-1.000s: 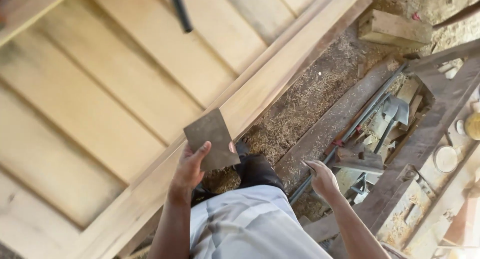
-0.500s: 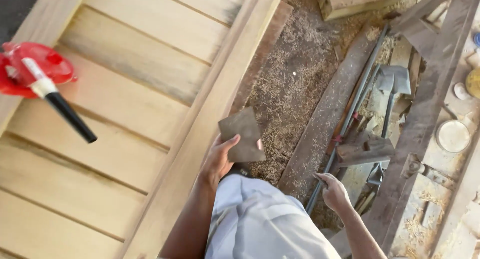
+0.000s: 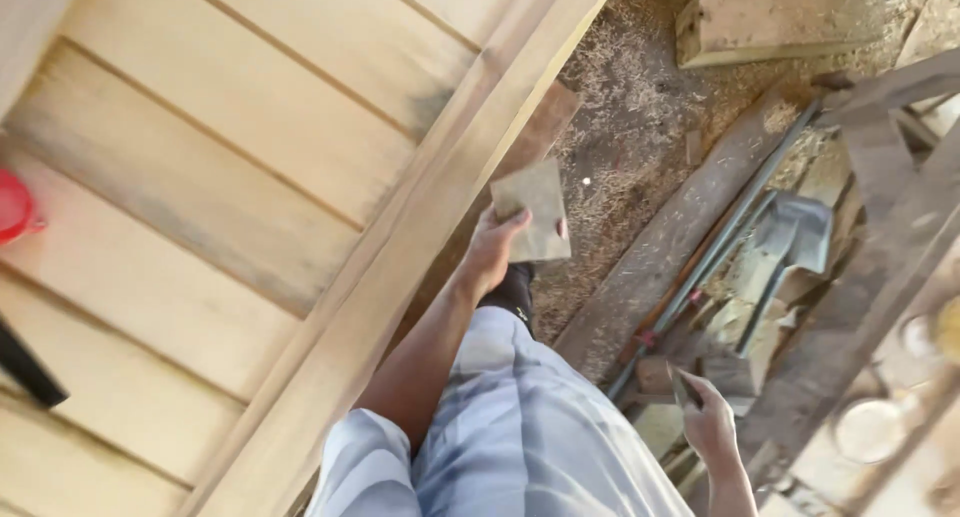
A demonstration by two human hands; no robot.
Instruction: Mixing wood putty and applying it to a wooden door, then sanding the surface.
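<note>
Red plastic (image 3: 14, 207) shows at the far left edge, resting on the pale wooden panel (image 3: 200, 207) that fills the left half of my view, with a black handle-like piece (image 3: 28, 369) just below it near the same edge. The panel is made of wide planks set side by side and is bordered on the right by a long wooden rail (image 3: 420, 237) running on a slant from the top right down to the lower left. Just right of that rail, my left hand (image 3: 490, 252) has its grip clenched on a flat, grey-brown square of sanding paper (image 3: 535, 209), thumb on its face and fingers behind it, held up off the ground and close to the rail's edge without touching it. Below it are my light striped shorts (image 3: 510, 427). Further right the ground is covered in sawdust and shavings (image 3: 630, 147), with a long plank (image 3: 680, 247) and metal bars (image 3: 720, 247) lying on it. My right hand (image 3: 710, 422) hangs low beside scrap wood (image 3: 740, 372); its grip seems to pinch something small and dark, but I cannot tell what.
</note>
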